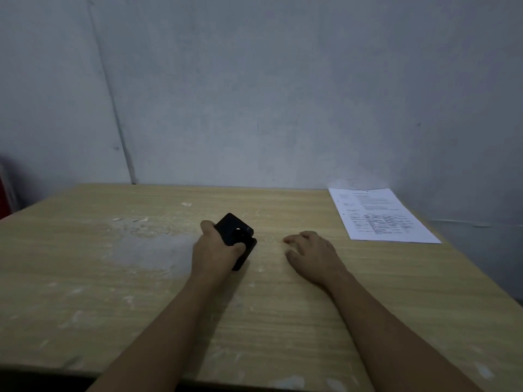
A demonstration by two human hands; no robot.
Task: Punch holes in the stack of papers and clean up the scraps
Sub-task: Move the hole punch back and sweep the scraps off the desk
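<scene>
My left hand [212,248] grips a black hole punch [237,238] near the middle of the wooden table [283,321], holding it tilted with its underside showing. To its right, my right hand [310,251] rests palm down on the tabletop, fingers curled a little, with nothing in it. The stack of printed papers [382,215] lies flat at the table's far right corner, well away from both hands. Small white scraps [143,220] lie scattered at the left of the table, beyond a whitish smear.
A grey wall [283,94] stands right behind the table's far edge. A red object [3,195] shows at the far left edge of the view. White flecks dot the near part of the tabletop.
</scene>
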